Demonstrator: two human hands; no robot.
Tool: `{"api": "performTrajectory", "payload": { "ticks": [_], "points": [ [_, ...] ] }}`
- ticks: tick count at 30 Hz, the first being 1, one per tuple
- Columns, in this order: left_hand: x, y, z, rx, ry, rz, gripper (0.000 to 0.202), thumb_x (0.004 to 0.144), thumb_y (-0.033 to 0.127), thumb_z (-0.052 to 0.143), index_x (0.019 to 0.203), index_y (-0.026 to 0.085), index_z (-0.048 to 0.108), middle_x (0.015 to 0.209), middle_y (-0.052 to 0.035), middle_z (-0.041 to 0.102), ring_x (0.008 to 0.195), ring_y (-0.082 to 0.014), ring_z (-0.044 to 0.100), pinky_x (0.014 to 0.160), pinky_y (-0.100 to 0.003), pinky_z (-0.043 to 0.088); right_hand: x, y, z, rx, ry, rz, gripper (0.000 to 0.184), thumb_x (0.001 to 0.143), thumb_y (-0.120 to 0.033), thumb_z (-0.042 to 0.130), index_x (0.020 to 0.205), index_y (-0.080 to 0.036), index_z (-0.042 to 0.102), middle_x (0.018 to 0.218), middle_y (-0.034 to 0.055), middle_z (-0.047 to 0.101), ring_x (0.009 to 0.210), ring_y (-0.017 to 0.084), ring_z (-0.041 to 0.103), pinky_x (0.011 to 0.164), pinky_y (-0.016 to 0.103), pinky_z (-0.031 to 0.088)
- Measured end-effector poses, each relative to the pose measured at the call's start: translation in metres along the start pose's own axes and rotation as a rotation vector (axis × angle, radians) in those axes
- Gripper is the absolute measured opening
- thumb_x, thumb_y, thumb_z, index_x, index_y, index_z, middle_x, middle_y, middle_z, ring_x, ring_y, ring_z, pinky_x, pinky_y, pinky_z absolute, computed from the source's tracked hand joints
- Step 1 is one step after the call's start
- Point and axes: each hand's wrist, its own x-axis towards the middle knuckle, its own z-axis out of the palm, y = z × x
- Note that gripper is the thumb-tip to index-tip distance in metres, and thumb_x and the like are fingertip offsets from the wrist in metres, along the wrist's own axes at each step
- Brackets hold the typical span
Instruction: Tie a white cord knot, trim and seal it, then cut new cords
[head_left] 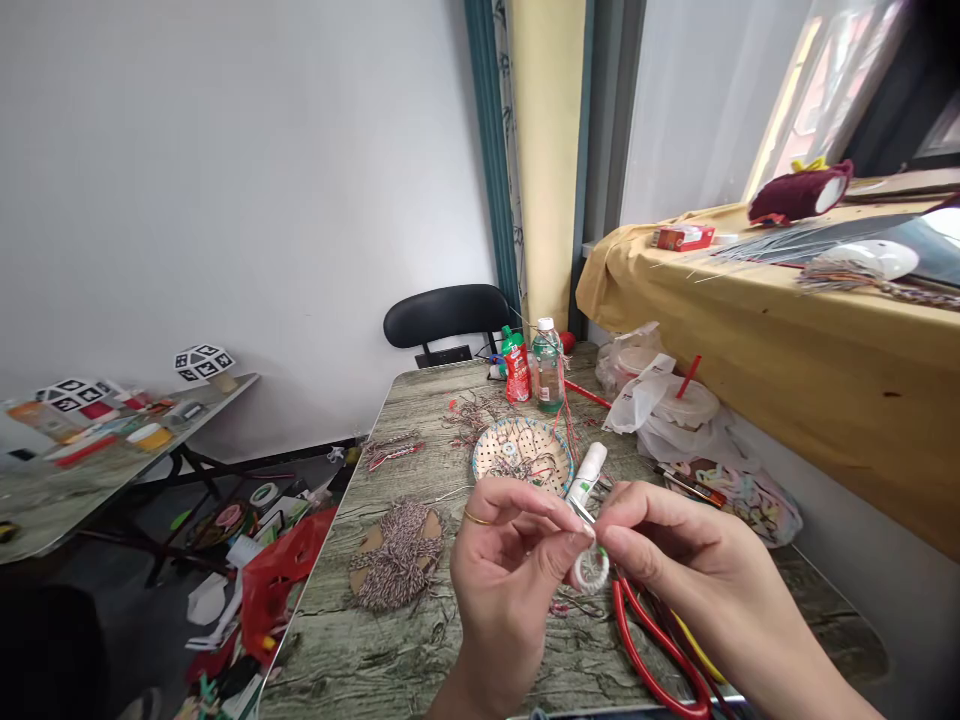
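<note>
My left hand (517, 565) pinches the top of a small white ring (592, 572) that looks wrapped in thread or cord. Meeting it from the other side, my right hand (675, 560) has thumb and index finger closed at the ring's upper right edge. A little green shows there; finer detail is hidden by the fingertips. Below my right hand lie red-handled scissors (626, 640) on the table. Just beyond my fingers are a white roll (591, 468) and a round woven tray (480, 455) holding cord scraps and another small white ring.
Mottled cord wound on cardboard (396, 552) lies left on the wood-grain table (360, 655). Toward the back stand a bottle (548, 370) and a red-green pouch (517, 368). Plastic-wrapped cups (682, 405) line the right, with a black chair (448, 318) at the far end.
</note>
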Motion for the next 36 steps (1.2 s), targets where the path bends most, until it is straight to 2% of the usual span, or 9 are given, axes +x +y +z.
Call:
{"api": "performTrajectory", "payload": {
  "ticks": [5, 11, 13, 21, 25, 27, 31, 34, 36],
  "points": [
    [-0.003, 0.000, -0.005, 0.133, 0.038, -0.068, 0.014, 0.075, 0.013, 0.066, 0.082, 0.025, 0.063, 0.070, 0.0040, 0.062, 0.060, -0.0064, 0.054, 0.055, -0.016, 0.045, -0.005, 0.007, -0.002, -0.116, 0.021, -0.123, 0.016, 0.083, -0.032, 0.057, 0.070, -0.023, 0.061, 0.064, -0.0027, 0.062, 0.059, 0.011, 0.056, 0.053, 0.017, 0.044],
    [-0.001, 0.004, -0.011, 0.354, -0.061, 0.102, 0.017, 0.078, 0.010, 0.062, 0.078, 0.026, 0.068, 0.078, 0.0012, 0.057, 0.074, -0.0115, 0.054, 0.066, -0.023, 0.044, -0.006, 0.012, -0.004, -0.200, 0.054, -0.174, 0.011, 0.083, -0.028, 0.056, 0.073, -0.025, 0.059, 0.068, -0.0035, 0.062, 0.061, 0.011, 0.058, 0.054, 0.016, 0.046],
    [-0.001, 0.005, -0.012, 0.347, -0.078, 0.095, 0.016, 0.078, 0.012, 0.062, 0.077, 0.026, 0.068, 0.081, 0.0003, 0.053, 0.076, -0.0123, 0.052, 0.065, -0.024, 0.043, -0.006, 0.012, -0.003, -0.235, 0.043, -0.210, 0.010, 0.084, -0.027, 0.054, 0.074, -0.026, 0.058, 0.069, -0.0034, 0.061, 0.063, 0.011, 0.058, 0.055, 0.017, 0.047],
    [-0.002, 0.004, -0.007, -0.119, -0.104, -0.141, 0.007, 0.077, 0.017, 0.064, 0.070, 0.019, 0.065, 0.078, 0.0004, 0.049, 0.065, -0.0076, 0.045, 0.057, -0.017, 0.042, -0.009, 0.014, -0.007, -0.375, -0.045, -0.409, 0.013, 0.085, -0.012, 0.048, 0.080, -0.024, 0.048, 0.070, -0.0027, 0.056, 0.061, 0.010, 0.054, 0.055, 0.018, 0.046],
    [0.006, 0.010, -0.012, -0.372, 0.053, -0.268, 0.009, 0.077, 0.017, 0.064, 0.068, 0.018, 0.061, 0.074, 0.0019, 0.048, 0.062, -0.0054, 0.046, 0.052, -0.012, 0.041, -0.013, 0.015, -0.012, -0.410, 0.070, -0.485, 0.011, 0.085, -0.014, 0.046, 0.082, -0.024, 0.047, 0.069, -0.0022, 0.053, 0.061, 0.010, 0.052, 0.054, 0.017, 0.044],
    [0.006, 0.010, -0.014, -0.273, 0.111, -0.278, 0.010, 0.081, 0.020, 0.059, 0.071, 0.018, 0.060, 0.076, 0.0013, 0.050, 0.065, -0.0066, 0.048, 0.053, -0.014, 0.043, -0.015, 0.013, -0.010, -0.402, 0.067, -0.482, 0.011, 0.085, -0.014, 0.046, 0.082, -0.024, 0.047, 0.070, -0.0027, 0.054, 0.062, 0.010, 0.052, 0.055, 0.016, 0.044],
    [-0.005, 0.002, -0.015, 0.097, 0.069, -0.123, 0.022, 0.089, 0.034, 0.045, 0.083, 0.021, 0.062, 0.082, -0.0018, 0.054, 0.069, -0.0111, 0.050, 0.060, -0.022, 0.045, -0.017, 0.011, -0.001, -0.328, 0.047, -0.371, 0.013, 0.087, -0.013, 0.045, 0.081, -0.025, 0.048, 0.071, -0.0042, 0.055, 0.062, 0.008, 0.053, 0.057, 0.014, 0.045],
    [-0.017, -0.001, -0.013, 0.266, 0.000, 0.008, 0.030, 0.080, 0.050, 0.052, 0.089, 0.023, 0.063, 0.083, -0.0023, 0.056, 0.072, -0.0143, 0.051, 0.064, -0.026, 0.045, -0.017, 0.010, 0.003, -0.292, 0.128, -0.301, 0.012, 0.087, -0.018, 0.047, 0.079, -0.026, 0.051, 0.070, -0.0051, 0.055, 0.062, 0.008, 0.053, 0.055, 0.014, 0.044],
    [-0.021, 0.001, -0.011, 0.397, -0.010, 0.055, 0.028, 0.071, 0.046, 0.065, 0.091, 0.026, 0.063, 0.085, -0.0012, 0.059, 0.075, -0.0153, 0.053, 0.068, -0.027, 0.045, -0.017, 0.010, 0.004, -0.270, 0.148, -0.276, 0.011, 0.087, -0.021, 0.048, 0.079, -0.027, 0.052, 0.070, -0.0053, 0.056, 0.062, 0.009, 0.053, 0.056, 0.013, 0.044]
  ]
}}
